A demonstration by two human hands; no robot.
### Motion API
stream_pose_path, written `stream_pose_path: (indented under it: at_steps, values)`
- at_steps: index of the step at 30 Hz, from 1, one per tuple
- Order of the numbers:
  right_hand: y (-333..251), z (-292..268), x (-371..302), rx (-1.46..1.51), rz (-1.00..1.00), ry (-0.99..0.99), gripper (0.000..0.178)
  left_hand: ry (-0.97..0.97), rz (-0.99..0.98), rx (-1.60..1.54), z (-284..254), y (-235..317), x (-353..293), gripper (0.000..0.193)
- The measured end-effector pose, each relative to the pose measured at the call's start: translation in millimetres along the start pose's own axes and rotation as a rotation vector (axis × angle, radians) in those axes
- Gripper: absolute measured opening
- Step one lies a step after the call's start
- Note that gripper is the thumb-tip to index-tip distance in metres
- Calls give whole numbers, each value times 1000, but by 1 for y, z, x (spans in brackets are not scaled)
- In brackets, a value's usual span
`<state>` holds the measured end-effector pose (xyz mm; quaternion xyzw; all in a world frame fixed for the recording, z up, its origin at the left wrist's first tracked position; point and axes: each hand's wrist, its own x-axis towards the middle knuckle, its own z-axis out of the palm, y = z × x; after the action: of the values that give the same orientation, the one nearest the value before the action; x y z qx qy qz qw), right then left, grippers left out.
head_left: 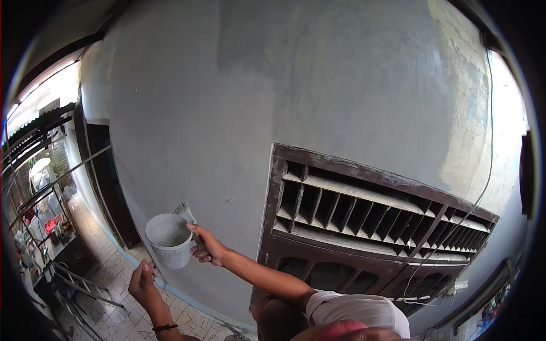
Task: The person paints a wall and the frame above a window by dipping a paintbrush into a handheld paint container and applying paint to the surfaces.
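Your right hand (208, 249) pinches the round, pale-grey plastic bucket (172, 258) at its rim's right edge, alongside a pale-bristled paintbrush (186, 213); your left hand (144, 282) curls nearby (whether gripping cannot be told). Expect a stiff, possibly heavy bucket; hold its rim.

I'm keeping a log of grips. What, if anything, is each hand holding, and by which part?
The right hand holds the bucket by its rim, and seemingly the brush by its handle. Whether the curled left hand holds anything cannot be told.
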<state>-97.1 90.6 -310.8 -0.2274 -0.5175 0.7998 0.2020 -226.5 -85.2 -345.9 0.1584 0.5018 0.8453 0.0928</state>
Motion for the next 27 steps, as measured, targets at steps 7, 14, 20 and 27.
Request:
stream_pose_path:
  at_steps: [7,14,20,27]
  values:
    - [1,0,0,-15,12,-10,72,-22,39,128,-12,3,3,14]
    - [1,6,0,-36,-2,-44,75,-29,166,96,-11,0,2,18]
    - [2,7,0,-45,-6,-27,77,-53,91,146,-14,0,1,24]
    - [1,5,1,-34,7,-23,77,-133,143,184,-3,1,-5,32]
